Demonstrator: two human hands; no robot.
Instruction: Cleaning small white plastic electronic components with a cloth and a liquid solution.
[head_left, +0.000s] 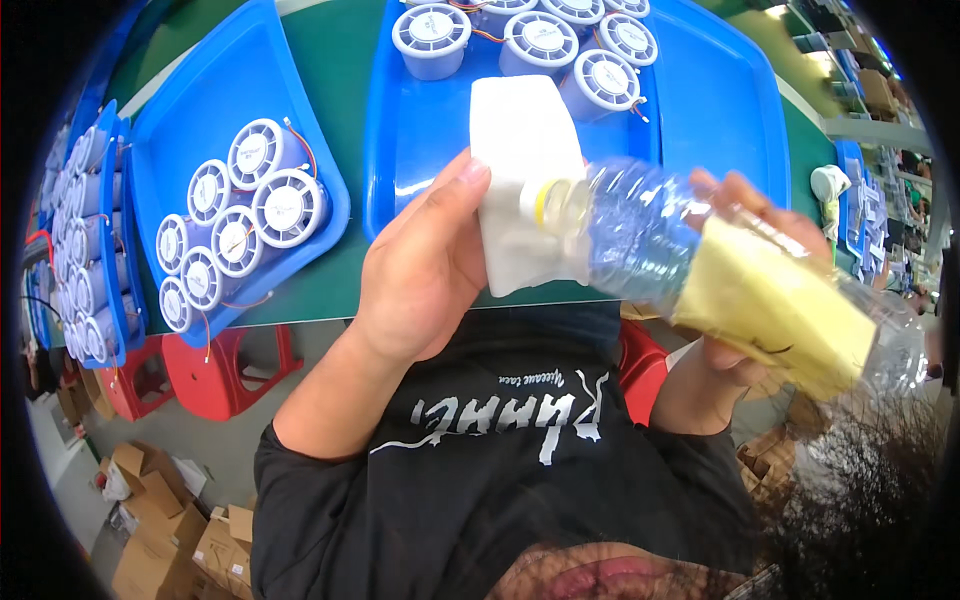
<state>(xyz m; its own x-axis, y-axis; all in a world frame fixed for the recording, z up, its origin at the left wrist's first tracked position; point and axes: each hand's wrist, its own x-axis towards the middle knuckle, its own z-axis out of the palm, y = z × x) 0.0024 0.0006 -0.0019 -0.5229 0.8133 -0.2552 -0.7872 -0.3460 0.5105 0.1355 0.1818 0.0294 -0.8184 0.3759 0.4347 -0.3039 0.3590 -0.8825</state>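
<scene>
My left hand (pixel 425 262) grips a folded white cloth (pixel 525 190) by its left side, thumb on the front. Wrapped round a clear plastic bottle (pixel 640 225) with a yellow label is my right hand (pixel 775 215); its fingers show above and below the bottle. The bottle lies tilted on its side. Its mouth, with a yellow ring and white tip, points left and meets the cloth's right part. Whether liquid comes out cannot be seen. Beyond the cloth, round white fan-like units (pixel 541 38) with thin coloured wires stand in a blue tray (pixel 420 140).
Another blue tray (pixel 200 100) on the left holds several similar units (pixel 290 207). More blue trays of units (pixel 90 240) are stacked at the far left. The green table's (pixel 340 285) near edge borders red stools (pixel 215 375). Cardboard boxes (pixel 150 540) lie on the floor.
</scene>
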